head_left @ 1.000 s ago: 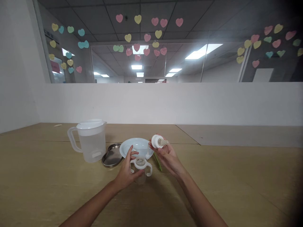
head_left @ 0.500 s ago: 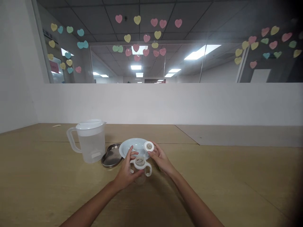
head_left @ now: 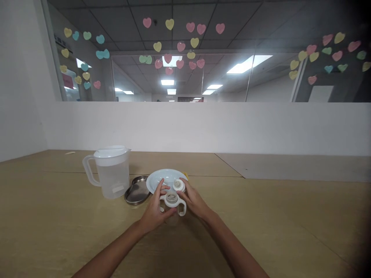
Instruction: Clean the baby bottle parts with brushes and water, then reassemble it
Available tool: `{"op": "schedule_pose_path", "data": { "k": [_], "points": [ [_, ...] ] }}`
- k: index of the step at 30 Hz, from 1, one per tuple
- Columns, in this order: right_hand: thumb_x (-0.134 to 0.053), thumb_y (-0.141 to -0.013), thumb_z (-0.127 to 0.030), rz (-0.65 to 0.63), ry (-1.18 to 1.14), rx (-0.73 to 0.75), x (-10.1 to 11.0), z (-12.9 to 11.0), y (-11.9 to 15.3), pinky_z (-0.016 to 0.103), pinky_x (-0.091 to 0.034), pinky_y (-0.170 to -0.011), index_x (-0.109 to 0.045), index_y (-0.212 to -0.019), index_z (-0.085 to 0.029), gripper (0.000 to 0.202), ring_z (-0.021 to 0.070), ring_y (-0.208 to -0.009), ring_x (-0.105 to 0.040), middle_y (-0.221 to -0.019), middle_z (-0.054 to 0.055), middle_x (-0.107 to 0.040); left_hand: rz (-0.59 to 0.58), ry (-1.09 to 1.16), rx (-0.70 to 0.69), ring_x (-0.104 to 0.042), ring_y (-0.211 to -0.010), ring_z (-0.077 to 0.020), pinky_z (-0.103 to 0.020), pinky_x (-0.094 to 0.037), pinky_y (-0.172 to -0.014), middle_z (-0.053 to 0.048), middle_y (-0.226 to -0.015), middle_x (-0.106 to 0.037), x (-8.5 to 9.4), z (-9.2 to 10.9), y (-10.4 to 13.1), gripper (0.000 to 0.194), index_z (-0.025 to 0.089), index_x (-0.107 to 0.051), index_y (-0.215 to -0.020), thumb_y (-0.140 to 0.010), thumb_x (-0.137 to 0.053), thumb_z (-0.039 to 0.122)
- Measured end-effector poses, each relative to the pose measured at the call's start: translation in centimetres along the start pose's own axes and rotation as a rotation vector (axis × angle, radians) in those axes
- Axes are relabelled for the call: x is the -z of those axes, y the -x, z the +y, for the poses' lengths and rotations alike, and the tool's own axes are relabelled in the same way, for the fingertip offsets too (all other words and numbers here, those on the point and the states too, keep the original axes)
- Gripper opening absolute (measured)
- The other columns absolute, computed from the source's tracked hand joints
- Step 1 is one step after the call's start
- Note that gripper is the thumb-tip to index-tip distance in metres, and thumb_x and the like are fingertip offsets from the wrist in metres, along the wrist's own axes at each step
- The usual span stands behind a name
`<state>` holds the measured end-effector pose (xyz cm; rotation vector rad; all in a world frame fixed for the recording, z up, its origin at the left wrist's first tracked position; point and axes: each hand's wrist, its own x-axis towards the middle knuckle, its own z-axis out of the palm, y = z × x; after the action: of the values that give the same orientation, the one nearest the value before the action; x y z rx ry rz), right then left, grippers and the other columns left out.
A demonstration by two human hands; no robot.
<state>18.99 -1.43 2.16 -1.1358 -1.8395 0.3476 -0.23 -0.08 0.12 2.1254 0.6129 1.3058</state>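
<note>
My left hand (head_left: 156,208) is wrapped round a clear baby bottle (head_left: 172,198) with a white collar and two curved white handles. The bottle stands upright with its threaded mouth uncovered. Between the thumb and fingers of my right hand (head_left: 197,199) is a white bottle cap (head_left: 179,185) with a pale nipple at its centre. It is just above and behind the bottle mouth, apart from it. A pale blue bowl (head_left: 153,178) sits behind both hands, partly covered by them; something thin and clear lies in it.
A lidded translucent pitcher (head_left: 113,175) stands at the left. Beside it lies a steel kidney dish (head_left: 138,191). A bit of something yellow (head_left: 186,175) shows behind the bowl. A small flat pale piece (head_left: 70,153) lies far left, near the wall.
My right hand has brought the cap down and left, closer to the bottle mouth, and tipped it so the nipple side shows. My left hand holds the bottle as before.
</note>
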Motion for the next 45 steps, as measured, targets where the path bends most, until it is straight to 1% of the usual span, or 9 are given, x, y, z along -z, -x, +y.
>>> {"op": "schedule_pose_path", "data": {
  "k": [5, 9, 16, 19, 22, 26, 31, 38, 45],
  "points": [
    [-0.041, -0.088, -0.045, -0.024, 0.246, 0.047, -0.1, 0.4, 0.0, 0.047, -0.029, -0.098, -0.046, -0.122, -0.020, 0.042, 0.0265, -0.112, -0.046, -0.119, 0.010, -0.055, 0.000, -0.009, -0.007, -0.051, -0.104, -0.0210, -0.042, -0.036, -0.096, -0.011, -0.121, -0.046, 0.1, 0.2, 0.0, 0.091, 0.025, -0.005, -0.140, -0.073, -0.066, 0.037],
    [-0.041, -0.089, -0.045, 0.012, 0.288, 0.058, -0.1, 0.5, 0.0, 0.045, -0.032, -0.094, -0.049, -0.119, -0.022, 0.040, 0.0258, -0.108, -0.048, -0.114, 0.010, -0.057, -0.002, -0.007, -0.001, -0.050, -0.105, -0.0213, -0.043, -0.036, -0.096, -0.011, -0.121, -0.046, 0.1, 0.1, 0.0, 0.092, 0.024, -0.006, -0.140, -0.073, -0.066, 0.037],
    [-0.057, -0.079, -0.033, 0.239, 0.079, 0.102, -0.3, 0.1, -0.2, 0.039, -0.039, -0.093, -0.046, -0.117, -0.019, 0.042, 0.0225, -0.109, -0.050, -0.121, 0.010, -0.052, -0.011, -0.019, -0.010, -0.049, -0.108, -0.0223, -0.043, -0.035, -0.097, -0.011, -0.123, -0.045, 0.1, 0.0, 0.0, 0.091, 0.023, -0.005, -0.141, -0.074, -0.065, 0.038],
    [-0.060, -0.072, -0.027, 0.327, 0.028, 0.110, -0.4, -0.1, -0.2, 0.036, -0.043, -0.088, -0.044, -0.109, -0.019, 0.041, 0.0212, -0.101, -0.054, -0.113, 0.009, -0.055, -0.011, -0.027, -0.003, -0.048, -0.108, -0.0224, -0.044, -0.035, -0.098, -0.011, -0.122, -0.045, 0.1, 0.1, 0.0, 0.091, 0.024, -0.006, -0.140, -0.073, -0.065, 0.038],
    [-0.060, -0.069, -0.025, 0.371, 0.078, 0.091, -0.3, -0.3, -0.2, 0.036, -0.045, -0.083, -0.045, -0.106, -0.019, 0.040, 0.0214, -0.093, -0.056, -0.101, 0.007, -0.058, -0.008, -0.039, 0.000, -0.048, -0.108, -0.0223, -0.044, -0.034, -0.098, -0.011, -0.122, -0.045, 0.2, 0.1, 0.0, 0.089, 0.024, -0.008, -0.140, -0.074, -0.065, 0.038],
    [-0.057, -0.075, -0.028, 0.389, 0.157, 0.140, 0.1, -0.7, -0.3, 0.038, -0.043, -0.087, -0.050, -0.108, -0.019, 0.035, 0.0238, -0.099, -0.053, -0.107, 0.009, -0.057, -0.010, -0.045, 0.004, -0.048, -0.109, -0.0228, -0.045, -0.034, -0.097, -0.012, -0.123, -0.045, 0.2, 0.0, 0.0, 0.088, 0.024, -0.009, -0.140, -0.073, -0.065, 0.038],
    [-0.062, -0.073, -0.033, 0.494, 0.265, 0.129, 0.5, -1.1, -0.4, 0.039, -0.042, -0.083, -0.057, -0.095, -0.020, 0.026, 0.0252, -0.094, -0.051, -0.096, 0.009, -0.056, -0.010, -0.053, -0.005, -0.049, -0.106, -0.0222, -0.044, -0.036, -0.096, -0.012, -0.123, -0.045, 0.2, -0.1, 0.0, 0.088, 0.024, -0.009, -0.139, -0.073, -0.065, 0.038],
    [-0.060, -0.069, -0.030, 0.470, 0.100, -0.008, 0.3, 0.0, -0.6, 0.037, -0.042, -0.079, -0.049, -0.090, -0.019, 0.027, 0.0224, -0.086, -0.053, -0.090, 0.006, -0.057, -0.008, -0.055, -0.005, -0.049, -0.106, -0.0226, -0.045, -0.036, -0.095, -0.012, -0.123, -0.045, 0.2, -0.2, 0.0, 0.088, 0.024, -0.010, -0.140, -0.073, -0.065, 0.039],
    [-0.062, -0.067, -0.032, 0.429, 0.007, 0.021, 0.0, 0.4, -0.7, 0.036, -0.042, -0.080, -0.046, -0.083, -0.020, 0.026, 0.0224, -0.087, -0.054, -0.093, 0.006, -0.058, -0.007, -0.070, -0.019, -0.048, -0.107, -0.0229, -0.045, -0.035, -0.096, -0.012, -0.123, -0.045, 0.1, -0.5, 0.0, 0.088, 0.024, -0.011, -0.140, -0.073, -0.065, 0.040]
  ]
}}
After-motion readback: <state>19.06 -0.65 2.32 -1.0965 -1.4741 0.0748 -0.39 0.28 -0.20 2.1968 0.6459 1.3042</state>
